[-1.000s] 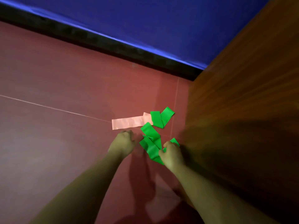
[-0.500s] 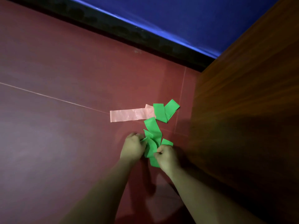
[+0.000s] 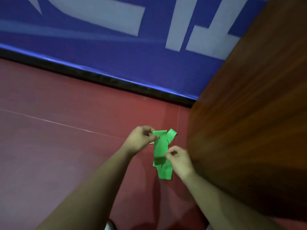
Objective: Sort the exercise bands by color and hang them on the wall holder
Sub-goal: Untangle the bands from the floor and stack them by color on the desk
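A green exercise band [image 3: 160, 147] hangs lifted above the red floor, held between both hands. My left hand [image 3: 141, 140] pinches its upper left corner. My right hand [image 3: 180, 159] pinches its right edge lower down, and more green band [image 3: 164, 172] dangles below it. Another green band end [image 3: 171, 135] shows just behind, on the floor. A sliver of the pink band [image 3: 151, 143] peeks out beside my left hand; the rest is hidden. No wall holder is in view.
A brown wooden panel [image 3: 249, 122] rises close on the right. A blue wall banner [image 3: 116, 55] with a black base strip [image 3: 99, 77] runs along the far edge of the red floor [image 3: 58, 146].
Both hands have risen off the floor with green band pinched between them. The view tilted up, showing more of the blue banner. The pink band is now mostly covered by my left hand.
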`<action>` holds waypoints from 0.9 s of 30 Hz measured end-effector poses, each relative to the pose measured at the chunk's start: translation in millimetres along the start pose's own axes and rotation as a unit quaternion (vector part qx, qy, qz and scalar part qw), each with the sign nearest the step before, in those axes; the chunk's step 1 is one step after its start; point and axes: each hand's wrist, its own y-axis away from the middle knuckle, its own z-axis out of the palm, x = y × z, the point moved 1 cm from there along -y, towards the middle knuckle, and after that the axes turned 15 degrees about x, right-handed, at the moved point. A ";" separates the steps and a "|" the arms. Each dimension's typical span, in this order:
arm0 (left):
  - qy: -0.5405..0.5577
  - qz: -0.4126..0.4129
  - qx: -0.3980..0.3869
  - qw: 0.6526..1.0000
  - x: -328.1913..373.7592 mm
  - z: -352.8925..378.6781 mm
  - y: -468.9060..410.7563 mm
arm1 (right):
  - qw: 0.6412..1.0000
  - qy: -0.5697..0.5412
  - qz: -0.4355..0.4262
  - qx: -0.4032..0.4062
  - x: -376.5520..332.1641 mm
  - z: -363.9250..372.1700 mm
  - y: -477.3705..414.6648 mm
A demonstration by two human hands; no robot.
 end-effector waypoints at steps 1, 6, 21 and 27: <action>0.007 0.012 -0.002 1.000 18.3 -8.8 13.3 | 1.000 -0.013 -0.012 0.004 -13.2 -13.3 9.2; 0.069 0.057 0.017 0.996 103.7 -40.3 88.8 | 0.995 -0.048 -0.087 0.005 -72.2 -83.2 56.5; -0.055 0.238 0.042 0.969 301.6 -82.4 276.9 | 0.936 -0.115 -0.331 -0.042 -229.5 -302.9 185.3; 0.006 0.253 0.054 0.966 334.2 -80.2 319.0 | 0.921 -0.060 -0.380 -0.050 -261.4 -358.3 219.9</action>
